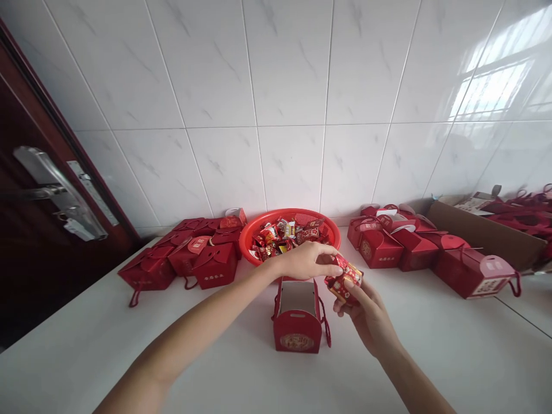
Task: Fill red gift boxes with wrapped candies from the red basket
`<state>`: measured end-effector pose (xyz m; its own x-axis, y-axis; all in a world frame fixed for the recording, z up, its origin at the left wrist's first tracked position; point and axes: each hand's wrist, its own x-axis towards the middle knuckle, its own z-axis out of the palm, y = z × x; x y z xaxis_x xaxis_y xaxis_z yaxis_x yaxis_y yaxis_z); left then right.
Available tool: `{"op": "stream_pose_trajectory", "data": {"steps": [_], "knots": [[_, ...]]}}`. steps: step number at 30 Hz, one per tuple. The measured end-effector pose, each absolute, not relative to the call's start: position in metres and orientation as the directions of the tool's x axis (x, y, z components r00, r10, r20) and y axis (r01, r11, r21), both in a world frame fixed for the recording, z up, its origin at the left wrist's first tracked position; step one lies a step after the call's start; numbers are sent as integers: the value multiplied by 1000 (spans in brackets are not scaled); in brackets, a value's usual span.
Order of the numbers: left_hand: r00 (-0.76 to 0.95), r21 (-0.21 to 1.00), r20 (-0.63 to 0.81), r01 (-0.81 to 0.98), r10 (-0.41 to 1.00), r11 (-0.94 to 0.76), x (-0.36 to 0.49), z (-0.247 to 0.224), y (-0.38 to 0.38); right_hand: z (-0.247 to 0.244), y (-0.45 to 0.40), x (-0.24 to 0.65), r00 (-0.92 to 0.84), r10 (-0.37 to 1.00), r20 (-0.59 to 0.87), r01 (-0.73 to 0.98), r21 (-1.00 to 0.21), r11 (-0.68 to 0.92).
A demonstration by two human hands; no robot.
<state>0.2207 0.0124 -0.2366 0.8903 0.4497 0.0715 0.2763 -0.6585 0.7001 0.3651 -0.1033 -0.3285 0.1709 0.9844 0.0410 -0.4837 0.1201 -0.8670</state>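
Red-and-gold wrapped candies (345, 286) are gathered in my right hand (370, 319), whose thumb and fingers close round them. From the left, my left hand (307, 260) reaches over and pinches the upper end of the same bunch; how many pieces are there I cannot make out. Just below my hands stands a red gift box (297, 332) with its top open, a pale inside and a cord hanging at its right side. Behind my left hand, an orange-red plastic basket (246, 237) holds many wrapped candies (276, 233), partly covered by that hand.
Several closed red boxes (215, 267) are grouped on the left of the white table (207, 368), and several more (382, 248) on the right. A cardboard carton (483, 233) with red pieces sits far right. A tiled wall (288, 167) backs the table; a dark door (38, 241) is left.
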Motion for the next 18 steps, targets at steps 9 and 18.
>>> {"op": "stream_pose_trajectory", "data": {"steps": [9, 18], "knots": [[633, 528, -67, 679, 772, -511, 152, -229, 116, -329, -104, 368, 149, 989, 20, -530, -842, 98], [557, 366, -421, 826, 716, -428, 141, -258, 122, -329, -104, 365, 130, 991, 32, -508, -856, 94]]}}
